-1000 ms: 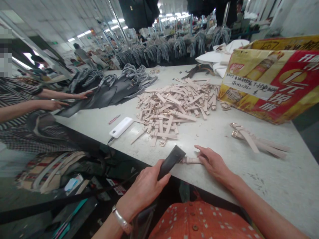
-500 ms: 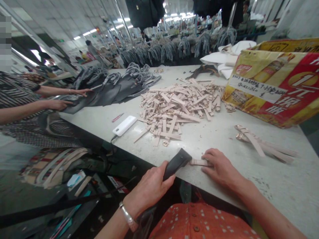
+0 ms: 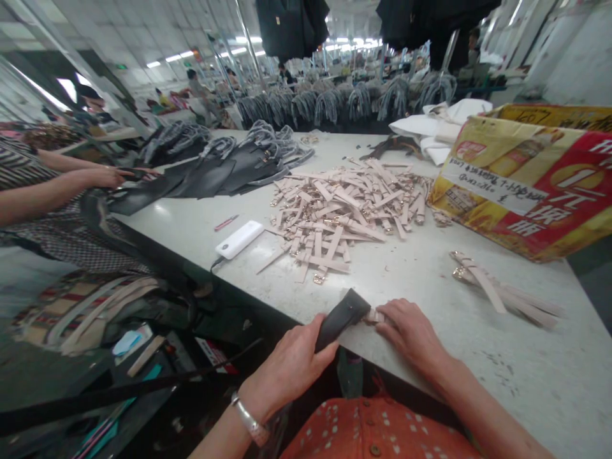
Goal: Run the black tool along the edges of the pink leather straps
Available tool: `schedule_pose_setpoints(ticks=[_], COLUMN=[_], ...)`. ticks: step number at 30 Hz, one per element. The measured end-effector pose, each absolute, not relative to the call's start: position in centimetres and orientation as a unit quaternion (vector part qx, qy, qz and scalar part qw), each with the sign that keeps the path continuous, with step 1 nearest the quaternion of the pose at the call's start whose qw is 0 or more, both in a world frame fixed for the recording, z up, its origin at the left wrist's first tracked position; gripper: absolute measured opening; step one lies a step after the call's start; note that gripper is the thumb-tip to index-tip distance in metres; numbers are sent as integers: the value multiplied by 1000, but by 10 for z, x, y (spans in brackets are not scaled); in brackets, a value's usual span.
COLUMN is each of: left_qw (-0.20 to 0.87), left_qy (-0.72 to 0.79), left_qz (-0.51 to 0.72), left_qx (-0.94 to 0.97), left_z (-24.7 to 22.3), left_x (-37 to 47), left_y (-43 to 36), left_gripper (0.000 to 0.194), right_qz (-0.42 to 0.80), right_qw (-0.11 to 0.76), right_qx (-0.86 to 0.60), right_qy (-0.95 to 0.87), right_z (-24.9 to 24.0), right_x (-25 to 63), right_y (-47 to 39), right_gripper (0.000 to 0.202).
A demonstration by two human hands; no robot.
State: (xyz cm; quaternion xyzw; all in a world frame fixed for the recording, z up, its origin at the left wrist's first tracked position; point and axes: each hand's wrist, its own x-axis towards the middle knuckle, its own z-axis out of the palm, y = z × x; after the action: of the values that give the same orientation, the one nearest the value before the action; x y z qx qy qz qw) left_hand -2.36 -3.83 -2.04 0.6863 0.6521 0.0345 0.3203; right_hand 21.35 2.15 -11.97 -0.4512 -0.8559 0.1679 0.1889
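My left hand (image 3: 299, 354) is closed around a black leather-like piece (image 3: 342, 319), whose wide end rests at the table's front edge. Close by, my right hand (image 3: 406, 328) has its fingers closed on a pale pink strap (image 3: 373, 317). Only a short length of that strap shows between my fingertips and the black piece; whether it is joined to it I cannot tell. Beyond my hands lies a heap of similar pale straps (image 3: 344, 204) with gold buckles. A smaller bundle of straps (image 3: 502, 290) lies to the right of my right hand.
A white power bank (image 3: 240, 240) with a cable and a red pen (image 3: 226, 222) lie left of the heap. A yellow and red carton (image 3: 521, 185) stands at the right. At the left, a co-worker's hands (image 3: 115, 176) hold part of the stacked black bag pieces (image 3: 210, 172).
My right hand has moved left along the strap, closer to the black piece, so less strap shows. The co-worker's hands have drawn back leftward. The view has shifted slightly.
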Motion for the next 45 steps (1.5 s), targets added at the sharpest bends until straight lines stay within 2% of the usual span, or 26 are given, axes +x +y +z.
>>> schedule_pose_setpoints(ticks=[9,13,18,22,25,27,29,33,36,40,45], left_qw=[345,338,309,307,297,296,298,305,306,300,312], left_qy=[653,649,662,677,693,701,707,709,712,721,713], left_qz=[81,75,76,92,106,109,108,114,115,115,143], left_qx=[670,678,678,663,648,640,632,625,621,614,612], left_z=[-31,-36,-33,-27,-28,-30,-33,-33,-32,-32,-28], left_x=[-32,-35,-41,-49,-57,-61,-65,-68,-70,-72,-72], left_y=[-36,-37,-49,-55,-59,-61,-64,-68,-71,-72,-72], left_gripper=[30,35,42,40,41,44,48,50,48,50,43], right_qz=[197,183,36,-89,-146,-97,5,213,262,308,408], right_qw=[163,201,261,206,212,255,294,288,297,322,330], right_qx=[-470,-478,-570,-649,-669,-618,-541,-469,-461,-473,-511], right_qy=[-845,-835,-778,-727,-698,-737,-788,-807,-794,-760,-681], right_z=[-113,-110,-106,-97,-92,-93,-97,-103,-101,-89,-74], right_x=[190,209,293,356,351,315,264,160,116,111,171], right_y=[23,32,49,65,75,81,88,107,120,123,91], right_gripper=[17,19,33,39,37,35,32,29,25,31,33])
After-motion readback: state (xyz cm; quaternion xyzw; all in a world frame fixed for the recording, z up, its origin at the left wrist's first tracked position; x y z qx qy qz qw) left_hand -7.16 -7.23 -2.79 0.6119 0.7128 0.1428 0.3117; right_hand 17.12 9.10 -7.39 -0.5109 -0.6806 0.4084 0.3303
